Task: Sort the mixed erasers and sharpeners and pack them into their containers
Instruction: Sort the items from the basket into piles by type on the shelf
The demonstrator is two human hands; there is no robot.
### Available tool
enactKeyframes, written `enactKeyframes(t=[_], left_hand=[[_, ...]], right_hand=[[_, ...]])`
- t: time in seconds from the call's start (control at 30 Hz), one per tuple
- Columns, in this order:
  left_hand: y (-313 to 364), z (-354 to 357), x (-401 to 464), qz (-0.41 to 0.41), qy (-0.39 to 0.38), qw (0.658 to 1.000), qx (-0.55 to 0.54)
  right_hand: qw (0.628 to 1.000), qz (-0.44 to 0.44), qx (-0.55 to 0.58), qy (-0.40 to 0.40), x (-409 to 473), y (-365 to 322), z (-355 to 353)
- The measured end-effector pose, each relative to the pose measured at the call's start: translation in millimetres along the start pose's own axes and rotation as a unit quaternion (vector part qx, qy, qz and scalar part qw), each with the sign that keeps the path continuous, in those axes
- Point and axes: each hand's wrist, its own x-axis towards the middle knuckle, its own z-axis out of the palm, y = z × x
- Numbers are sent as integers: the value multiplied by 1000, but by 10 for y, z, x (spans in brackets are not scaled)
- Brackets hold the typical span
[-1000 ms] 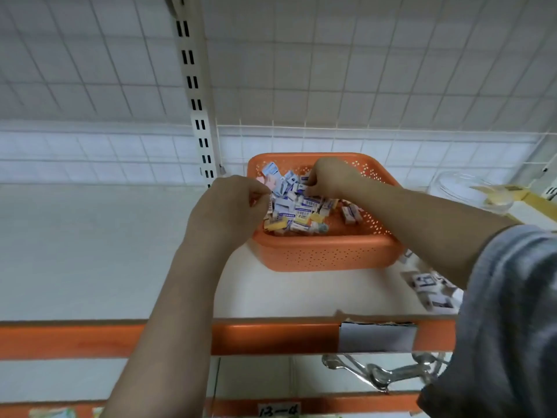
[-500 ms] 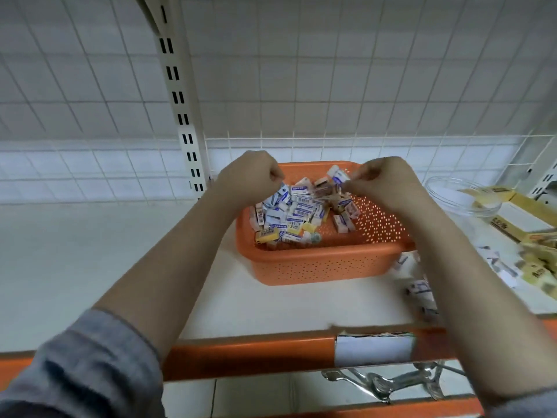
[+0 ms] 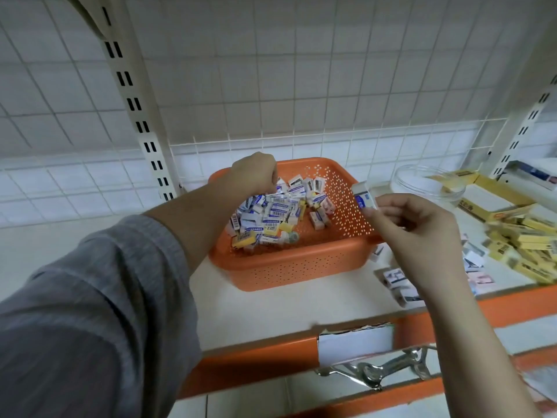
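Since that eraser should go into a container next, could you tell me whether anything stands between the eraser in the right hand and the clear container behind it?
Nothing visible does. The right hand pinches the eraser above the orange basket at its right rim, and the clear container stands just beyond to the right, its mouth open.

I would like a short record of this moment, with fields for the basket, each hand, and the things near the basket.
basket: orange basket on the white shelf, holding a pile of small erasers
left hand: left hand curled, reaching down into the pile; what it holds is hidden
right hand: right hand pinches one white and blue eraser above the basket's right rim
right of basket: loose erasers on the shelf, a clear round container, yellow boxes
below shelf: metal tongs
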Motion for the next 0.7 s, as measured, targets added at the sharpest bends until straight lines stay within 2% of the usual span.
enactKeyframes(t=[0.23,0.37,0.57,0.7], left_hand=[[36,-4,-53,-17,25,999,-12],[209,-170,-201,-5,66,995,-74],[782,-232,-556,48,104,978,-175],[1386,-111,-682,64,139,964,-217]], right_hand=[[998,29,44,33,-46,34,-37],[998,22,35,57,-25,95,-156],[995,3,31,90,27,146,-600],[993,-8,38,114,138,302,-1159]])
